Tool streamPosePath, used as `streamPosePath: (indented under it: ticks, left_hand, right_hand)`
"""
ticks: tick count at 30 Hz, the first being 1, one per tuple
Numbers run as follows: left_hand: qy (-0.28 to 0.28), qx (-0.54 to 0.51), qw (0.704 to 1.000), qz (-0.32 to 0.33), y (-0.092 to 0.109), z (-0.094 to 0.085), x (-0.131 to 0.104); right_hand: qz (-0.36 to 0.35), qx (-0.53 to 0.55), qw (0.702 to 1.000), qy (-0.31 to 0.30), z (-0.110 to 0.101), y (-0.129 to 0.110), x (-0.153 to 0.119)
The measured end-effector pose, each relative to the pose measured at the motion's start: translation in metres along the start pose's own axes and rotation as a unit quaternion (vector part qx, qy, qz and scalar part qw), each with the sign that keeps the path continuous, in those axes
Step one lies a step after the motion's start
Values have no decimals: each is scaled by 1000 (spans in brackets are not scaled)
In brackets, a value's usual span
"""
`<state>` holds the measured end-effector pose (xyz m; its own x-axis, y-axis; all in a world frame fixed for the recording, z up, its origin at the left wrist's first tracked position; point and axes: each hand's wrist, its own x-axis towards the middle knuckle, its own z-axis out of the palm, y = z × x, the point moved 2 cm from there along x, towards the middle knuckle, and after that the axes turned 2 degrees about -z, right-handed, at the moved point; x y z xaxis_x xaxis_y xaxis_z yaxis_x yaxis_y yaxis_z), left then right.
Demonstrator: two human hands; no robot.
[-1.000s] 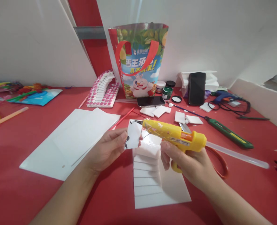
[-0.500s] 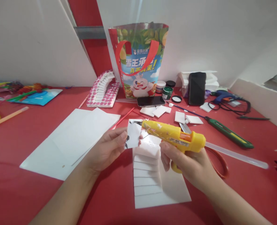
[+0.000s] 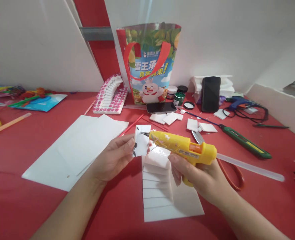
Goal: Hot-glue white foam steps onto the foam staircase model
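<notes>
One yellow glue gun [image 3: 182, 146], smeared with pale flecks.

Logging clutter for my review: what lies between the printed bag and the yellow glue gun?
The head view shows a flat-lying phone, loose white tiles and thin red sticks between the bag and the glue gun.
</notes>
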<state>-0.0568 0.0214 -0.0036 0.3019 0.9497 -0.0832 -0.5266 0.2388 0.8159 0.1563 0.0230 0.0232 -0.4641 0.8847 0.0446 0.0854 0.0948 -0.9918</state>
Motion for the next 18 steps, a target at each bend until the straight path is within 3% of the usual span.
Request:
streamPosePath:
  ticks: [18]
  left_hand:
    - [36,1,999,18,1,0,1]
  right_hand:
    - [3,-19,1000,-21,4,-2,1]
